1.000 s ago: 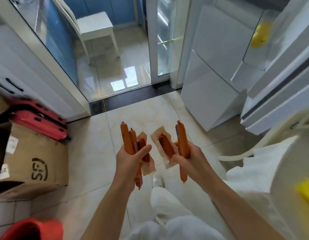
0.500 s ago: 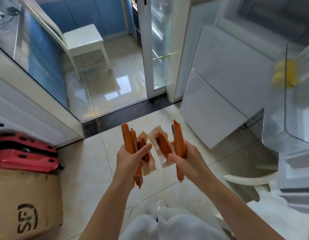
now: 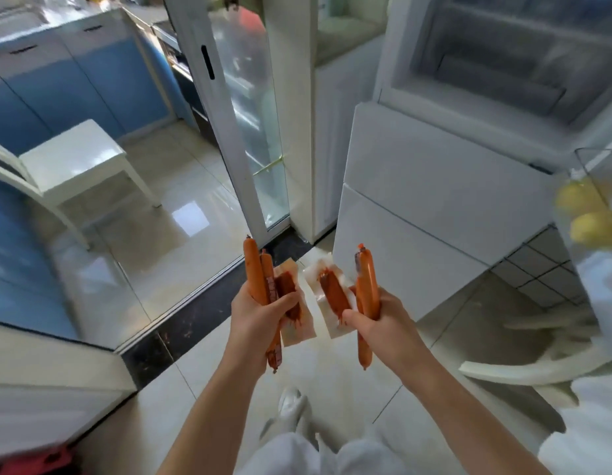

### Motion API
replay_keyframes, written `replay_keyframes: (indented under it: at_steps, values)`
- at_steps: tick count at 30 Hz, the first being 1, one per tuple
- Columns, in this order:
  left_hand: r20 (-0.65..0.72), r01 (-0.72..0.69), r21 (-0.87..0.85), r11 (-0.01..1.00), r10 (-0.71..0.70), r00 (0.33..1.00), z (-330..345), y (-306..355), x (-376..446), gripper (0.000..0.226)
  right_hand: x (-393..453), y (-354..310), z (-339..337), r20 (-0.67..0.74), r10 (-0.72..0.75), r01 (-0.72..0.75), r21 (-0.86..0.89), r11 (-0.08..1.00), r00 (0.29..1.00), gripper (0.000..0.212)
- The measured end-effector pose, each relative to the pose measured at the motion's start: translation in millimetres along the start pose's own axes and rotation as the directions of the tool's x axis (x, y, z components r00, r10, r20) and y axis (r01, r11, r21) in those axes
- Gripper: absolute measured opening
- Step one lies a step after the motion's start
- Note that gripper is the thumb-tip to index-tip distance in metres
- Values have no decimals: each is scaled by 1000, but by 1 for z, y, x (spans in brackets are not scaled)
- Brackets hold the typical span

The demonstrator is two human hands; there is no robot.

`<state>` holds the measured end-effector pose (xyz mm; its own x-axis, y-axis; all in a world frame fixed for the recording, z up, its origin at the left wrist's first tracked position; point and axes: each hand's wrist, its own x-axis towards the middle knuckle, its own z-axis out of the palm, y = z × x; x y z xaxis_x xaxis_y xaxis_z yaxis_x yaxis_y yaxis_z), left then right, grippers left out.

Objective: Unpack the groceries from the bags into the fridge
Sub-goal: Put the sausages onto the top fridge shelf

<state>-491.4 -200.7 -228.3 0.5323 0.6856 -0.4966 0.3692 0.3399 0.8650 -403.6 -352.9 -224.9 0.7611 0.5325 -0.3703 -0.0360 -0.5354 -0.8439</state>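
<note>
My left hand (image 3: 255, 322) grips two orange wrapped sausages (image 3: 256, 275) plus a clear vacuum pack with a dark red sausage (image 3: 291, 299). My right hand (image 3: 380, 323) grips one orange sausage (image 3: 366, 289) and another clear vacuum pack with a red sausage (image 3: 332, 296). Both hands are held side by side over the tiled floor. The white fridge (image 3: 417, 200) stands ahead on the right, its upper compartment (image 3: 496, 63) open. The open fridge door shelf (image 3: 592, 200) at the right edge holds yellow fruit (image 3: 592, 228).
A glass sliding door frame (image 3: 225, 132) stands straight ahead, with a dark threshold (image 3: 195, 317) on the floor. A white chair (image 3: 75, 162) and blue cabinets (image 3: 75, 80) lie beyond the glass. A white curved chair part (image 3: 524, 371) is low on the right.
My view has lifted and turned toward the fridge, bringing its open upper compartment into sight. The cardboard box has left the view. Both hands keep the same hold on the sausages.
</note>
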Motion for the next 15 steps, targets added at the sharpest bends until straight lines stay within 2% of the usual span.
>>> replay_keyframes:
  at_steps: [7,13,15]
  values:
    - [213,-137,53,989,123,969,13,72,83,44,61,-48,-6,-225,38,-12,116,993,974,12]
    - [411,-216,4,976,196,890,66,119,131,51,98,-70,-48,-390,48,20,168,986,919,4]
    - [448,-264,28,964,224,866,90,137,142,50,110,-77,-66,-424,46,36,182,983,904,14]
